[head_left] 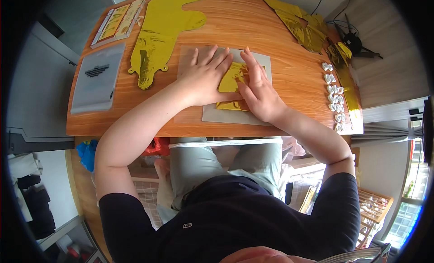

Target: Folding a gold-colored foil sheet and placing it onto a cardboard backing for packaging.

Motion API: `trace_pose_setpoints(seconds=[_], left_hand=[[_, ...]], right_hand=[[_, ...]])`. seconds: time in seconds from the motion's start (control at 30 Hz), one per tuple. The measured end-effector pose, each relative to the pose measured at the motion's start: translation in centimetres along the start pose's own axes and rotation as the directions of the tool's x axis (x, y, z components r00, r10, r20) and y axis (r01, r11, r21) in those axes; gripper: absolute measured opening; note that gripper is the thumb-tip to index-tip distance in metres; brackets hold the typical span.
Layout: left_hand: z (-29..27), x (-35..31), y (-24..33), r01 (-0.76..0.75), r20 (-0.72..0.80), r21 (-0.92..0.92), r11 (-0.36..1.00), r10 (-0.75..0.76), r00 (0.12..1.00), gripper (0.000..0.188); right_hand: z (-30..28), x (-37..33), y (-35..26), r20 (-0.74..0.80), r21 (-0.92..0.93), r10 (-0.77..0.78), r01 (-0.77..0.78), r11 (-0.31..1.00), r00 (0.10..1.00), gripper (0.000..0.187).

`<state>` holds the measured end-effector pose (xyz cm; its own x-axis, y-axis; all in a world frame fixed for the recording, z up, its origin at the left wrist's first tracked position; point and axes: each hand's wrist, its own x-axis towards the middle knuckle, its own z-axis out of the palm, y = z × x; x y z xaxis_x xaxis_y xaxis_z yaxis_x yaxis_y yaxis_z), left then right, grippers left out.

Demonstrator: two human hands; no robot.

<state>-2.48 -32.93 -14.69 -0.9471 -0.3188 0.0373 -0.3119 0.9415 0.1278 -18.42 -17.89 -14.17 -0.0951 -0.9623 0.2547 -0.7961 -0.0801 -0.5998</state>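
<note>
A folded piece of shiny gold foil [229, 83] lies on a grey square sheet [214, 115] in front of me, with a thin see-through film at its left. My left hand [204, 80] rests flat with spread fingers at the left edge of the foil, its thumb reaching across the near part. On the right side, my right hand [261, 92] is tilted onto its outer edge against the foil, fingers stretched out and thumb apart. Neither hand grips anything that I can see. Part of the foil is hidden under both hands.
An unfolded, uninflated gold foil balloon [159, 37] lies at the far left. Beyond it are a flat box [118, 21] and a stack of clear plastic bags [90, 93]. More gold foil [307, 30], a black device [355, 42] and small white bundles [333, 99] line the right.
</note>
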Motion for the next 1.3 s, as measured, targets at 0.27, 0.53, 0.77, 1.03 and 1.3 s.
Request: trace_pose_setpoints(seconds=[0.27,0.53,0.77,1.03,1.3], left_hand=[[0.0,-0.2,-0.3,-0.006,0.066,0.004,1.0,0.006,0.998,0.129],[-0.7,-0.2,-0.6,-0.047,0.107,0.018,0.999,0.044,0.993,0.148],[-0.3,0.0,-1.2,-0.118,0.029,-0.01,0.993,0.118,0.993,0.148],[-0.8,-0.2,-1.1,-0.106,0.06,0.0,0.994,0.106,0.993,0.137],[-1.6,-0.2,-0.4,-0.17,0.058,-0.027,0.985,0.172,0.983,0.121]], right_hand=[[-5.3,-2.4,1.1,0.222,-0.009,0.092,-0.092,0.996,0.971,0.052],[-7.6,-3.7,2.1,0.393,-0.251,-0.024,0.133,0.959,0.919,0.076],[-4.9,-2.5,2.2,0.363,-0.175,-0.172,0.248,0.953,0.916,0.082],[-4.1,-3.0,0.4,0.254,-0.231,-0.047,0.108,0.967,0.966,0.083],[-3.0,-3.2,-0.7,0.226,-0.324,-0.077,0.15,0.934,0.971,0.07]])
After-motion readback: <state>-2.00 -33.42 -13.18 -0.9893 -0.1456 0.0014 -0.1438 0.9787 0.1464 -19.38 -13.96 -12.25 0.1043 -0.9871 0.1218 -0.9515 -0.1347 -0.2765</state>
